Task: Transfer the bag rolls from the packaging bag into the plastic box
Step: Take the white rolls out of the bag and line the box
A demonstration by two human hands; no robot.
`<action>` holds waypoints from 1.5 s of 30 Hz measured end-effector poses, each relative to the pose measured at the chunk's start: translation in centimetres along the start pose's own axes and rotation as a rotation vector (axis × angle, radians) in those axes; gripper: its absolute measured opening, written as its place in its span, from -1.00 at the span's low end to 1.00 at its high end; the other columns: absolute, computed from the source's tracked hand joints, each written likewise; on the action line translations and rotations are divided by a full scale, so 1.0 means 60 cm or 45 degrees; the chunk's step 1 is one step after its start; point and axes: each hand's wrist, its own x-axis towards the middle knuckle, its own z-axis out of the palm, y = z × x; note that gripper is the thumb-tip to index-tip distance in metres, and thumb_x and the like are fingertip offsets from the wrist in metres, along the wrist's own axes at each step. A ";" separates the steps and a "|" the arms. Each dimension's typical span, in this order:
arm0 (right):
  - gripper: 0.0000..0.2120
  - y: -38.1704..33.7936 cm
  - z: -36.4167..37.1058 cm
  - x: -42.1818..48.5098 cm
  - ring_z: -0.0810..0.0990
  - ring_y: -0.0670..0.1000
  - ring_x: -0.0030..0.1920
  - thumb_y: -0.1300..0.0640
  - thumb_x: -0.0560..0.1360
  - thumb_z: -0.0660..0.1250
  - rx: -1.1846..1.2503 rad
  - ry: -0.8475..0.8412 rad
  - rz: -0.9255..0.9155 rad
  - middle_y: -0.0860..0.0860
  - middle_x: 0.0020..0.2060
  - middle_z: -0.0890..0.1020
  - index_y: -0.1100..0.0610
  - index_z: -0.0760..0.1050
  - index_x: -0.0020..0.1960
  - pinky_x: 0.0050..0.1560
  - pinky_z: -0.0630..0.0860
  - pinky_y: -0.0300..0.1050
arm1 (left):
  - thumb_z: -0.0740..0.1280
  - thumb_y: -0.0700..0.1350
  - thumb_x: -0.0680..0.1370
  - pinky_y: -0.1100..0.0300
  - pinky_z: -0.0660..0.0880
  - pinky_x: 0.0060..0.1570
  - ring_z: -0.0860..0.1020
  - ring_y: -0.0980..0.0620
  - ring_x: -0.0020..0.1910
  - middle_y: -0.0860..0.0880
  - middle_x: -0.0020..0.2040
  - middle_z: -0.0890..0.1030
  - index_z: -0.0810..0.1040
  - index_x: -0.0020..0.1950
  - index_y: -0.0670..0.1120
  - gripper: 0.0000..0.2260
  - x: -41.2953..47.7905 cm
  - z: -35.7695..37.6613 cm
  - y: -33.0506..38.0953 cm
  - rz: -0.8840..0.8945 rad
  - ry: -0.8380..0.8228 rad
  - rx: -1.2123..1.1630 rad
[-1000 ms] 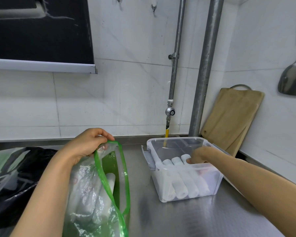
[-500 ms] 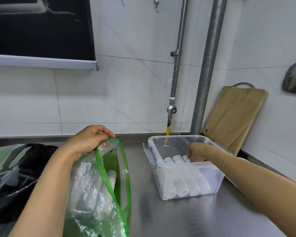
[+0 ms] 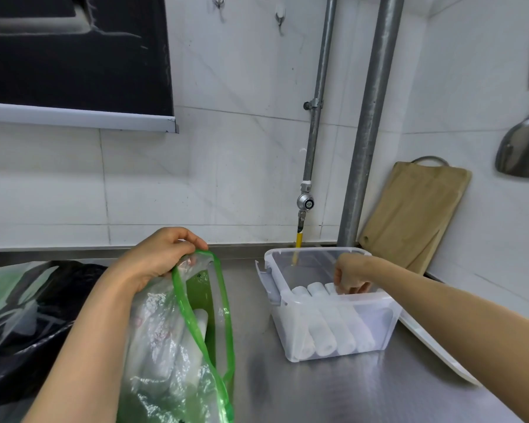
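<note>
My left hand (image 3: 156,257) grips the green-edged mouth of the clear packaging bag (image 3: 177,346) and holds it open at the left of the steel counter. White bag rolls (image 3: 200,323) show inside the bag. To the right stands the clear plastic box (image 3: 333,303) with several white bag rolls (image 3: 321,334) leaning side by side against its front wall. My right hand (image 3: 350,274) reaches into the box, its fingers curled over the top end of the rightmost roll, which it hides.
A black and green plastic bag (image 3: 22,315) lies at the far left. A wooden cutting board (image 3: 416,215) leans on the wall behind the box, beside two metal pipes (image 3: 367,132). The box lid (image 3: 434,352) lies flat to the right. A metal utensil (image 3: 526,148) hangs at right.
My right hand has risen slightly and drawn left inside the box, over the rolls' top ends. My left hand keeps its hold on the bag mouth.
</note>
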 end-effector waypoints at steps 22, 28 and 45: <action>-0.77 -0.183 -0.089 -0.088 0.54 0.01 -0.38 0.25 0.53 0.29 0.240 0.164 -0.359 0.13 -0.32 0.62 0.38 0.55 0.11 -0.22 0.57 -0.22 | 0.15 -0.27 0.56 0.23 0.17 -0.45 0.29 0.05 -0.45 -0.04 -0.40 0.44 0.60 -0.05 -0.09 -0.77 -0.017 -0.021 0.010 0.049 0.001 -0.097; -0.80 -0.242 -0.061 -0.105 0.51 0.01 -0.32 0.25 0.50 0.22 0.167 0.163 -0.474 0.24 -0.04 0.68 0.20 0.51 -0.27 -0.04 0.56 -0.16 | 0.15 -0.26 0.56 0.28 0.16 -0.52 0.28 0.08 -0.48 -0.01 -0.43 0.42 0.60 -0.03 -0.08 -0.77 -0.017 -0.024 0.010 0.071 0.007 -0.086; -0.75 -0.322 0.065 -0.116 0.49 -0.11 -0.61 0.26 0.59 0.14 0.226 -0.194 -0.429 0.26 0.06 0.64 0.43 0.50 0.00 -0.47 0.50 -0.32 | 0.16 -0.26 0.56 0.33 0.18 -0.58 0.28 0.08 -0.47 -0.06 -0.34 0.47 0.60 -0.05 -0.06 -0.77 -0.015 -0.023 0.006 0.116 0.013 -0.078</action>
